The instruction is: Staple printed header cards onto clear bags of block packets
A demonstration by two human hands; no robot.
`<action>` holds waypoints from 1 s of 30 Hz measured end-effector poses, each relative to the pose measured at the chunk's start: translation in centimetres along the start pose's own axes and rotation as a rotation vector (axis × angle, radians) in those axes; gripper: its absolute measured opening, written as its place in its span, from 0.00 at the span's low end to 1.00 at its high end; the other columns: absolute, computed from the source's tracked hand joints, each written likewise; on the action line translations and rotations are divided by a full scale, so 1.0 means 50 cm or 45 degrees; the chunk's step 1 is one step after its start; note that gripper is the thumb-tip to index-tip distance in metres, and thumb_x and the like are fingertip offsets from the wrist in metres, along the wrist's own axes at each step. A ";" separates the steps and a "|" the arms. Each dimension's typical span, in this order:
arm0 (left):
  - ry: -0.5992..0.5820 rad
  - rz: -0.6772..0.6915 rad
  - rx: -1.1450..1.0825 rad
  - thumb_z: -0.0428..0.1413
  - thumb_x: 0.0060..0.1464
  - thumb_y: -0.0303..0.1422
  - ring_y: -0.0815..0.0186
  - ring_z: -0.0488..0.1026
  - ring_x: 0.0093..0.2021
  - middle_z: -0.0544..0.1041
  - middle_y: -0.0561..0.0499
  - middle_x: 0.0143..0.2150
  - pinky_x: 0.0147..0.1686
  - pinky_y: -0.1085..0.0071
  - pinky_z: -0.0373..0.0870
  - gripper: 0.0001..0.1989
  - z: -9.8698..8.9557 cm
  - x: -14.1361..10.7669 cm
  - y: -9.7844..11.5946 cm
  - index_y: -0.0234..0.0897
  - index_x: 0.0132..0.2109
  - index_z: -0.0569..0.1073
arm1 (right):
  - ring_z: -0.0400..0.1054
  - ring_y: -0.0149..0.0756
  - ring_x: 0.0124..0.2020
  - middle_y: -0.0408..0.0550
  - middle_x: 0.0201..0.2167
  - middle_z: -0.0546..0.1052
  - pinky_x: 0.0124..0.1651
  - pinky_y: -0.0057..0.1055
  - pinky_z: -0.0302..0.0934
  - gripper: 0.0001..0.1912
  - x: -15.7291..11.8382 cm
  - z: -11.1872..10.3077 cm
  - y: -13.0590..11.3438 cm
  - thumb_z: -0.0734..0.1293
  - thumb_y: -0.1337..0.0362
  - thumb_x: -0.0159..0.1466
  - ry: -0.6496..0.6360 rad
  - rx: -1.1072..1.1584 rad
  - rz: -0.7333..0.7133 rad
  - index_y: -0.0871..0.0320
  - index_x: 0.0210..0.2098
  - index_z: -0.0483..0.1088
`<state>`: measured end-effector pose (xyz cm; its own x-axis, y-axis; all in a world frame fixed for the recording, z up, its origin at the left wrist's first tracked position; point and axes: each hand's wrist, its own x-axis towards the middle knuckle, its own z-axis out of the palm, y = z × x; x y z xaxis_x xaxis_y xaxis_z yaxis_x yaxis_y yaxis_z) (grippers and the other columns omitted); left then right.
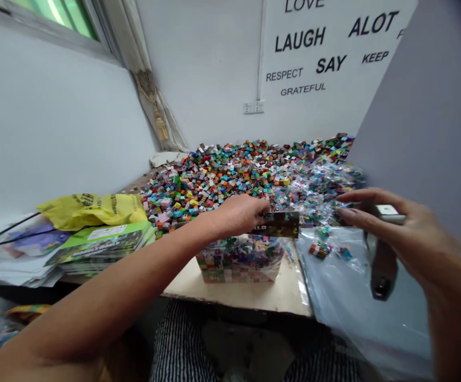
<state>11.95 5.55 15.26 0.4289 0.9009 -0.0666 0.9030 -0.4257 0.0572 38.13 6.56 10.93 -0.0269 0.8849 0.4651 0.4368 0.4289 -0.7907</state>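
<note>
We are gripping a dark printed card (275, 224) in our left hand (238, 215). The fingers are closing over the card, and it is sticking out to the right of the hand, above the middle of the desk (230, 289). Our right hand (377, 225) is hanging half open over a clear plastic sheet (358, 302), with its fingers curving. We cannot tell if this hand is holding the small pale object (388, 213) just behind the fingers. A dark object (382, 273) is showing below the hand, but it is too blurred for naming.

Under the card, near the front edge of the desk, an open box (239, 260) full of small bricks is standing. A large pile of small coloured bricks (230, 175) is covering the back of the desk, and clear bags of bricks (318, 185) are lying on its right side. Some loose bricks (319, 250) are lying on the plastic sheet. Near the left edge, a yellow plastic bag (95, 209) is lying just behind green printed booklets (103, 245).
</note>
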 end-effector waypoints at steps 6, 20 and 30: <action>0.034 -0.017 0.067 0.53 0.60 0.35 0.62 0.72 0.38 0.79 0.47 0.40 0.35 0.70 0.63 0.15 0.000 0.024 0.025 0.41 0.53 0.71 | 0.69 0.43 0.35 0.49 0.38 0.72 0.38 0.42 0.64 0.26 -0.004 0.014 0.016 0.71 0.38 0.49 -0.091 -0.087 0.009 0.50 0.38 0.78; 0.037 0.083 0.136 0.49 0.59 0.34 0.58 0.74 0.37 0.79 0.43 0.38 0.35 0.65 0.64 0.13 0.053 0.072 0.044 0.36 0.42 0.77 | 0.68 0.46 0.37 0.51 0.37 0.67 0.41 0.44 0.63 0.20 0.002 0.096 0.049 0.71 0.48 0.53 -0.475 -0.339 -0.067 0.50 0.42 0.78; -0.314 0.180 -0.190 0.52 0.58 0.32 0.66 0.71 0.39 0.77 0.48 0.43 0.35 0.73 0.64 0.13 -0.007 0.082 -0.001 0.34 0.48 0.73 | 0.67 0.46 0.38 0.52 0.36 0.67 0.40 0.42 0.61 0.12 0.003 0.157 0.066 0.66 0.57 0.56 -0.561 -0.168 -0.051 0.57 0.33 0.76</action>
<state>13.66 9.28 15.32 0.5588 0.7784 -0.2860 0.8287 -0.5116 0.2270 32.51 9.52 5.29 -0.4136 0.8732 0.2577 0.5373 0.4626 -0.7052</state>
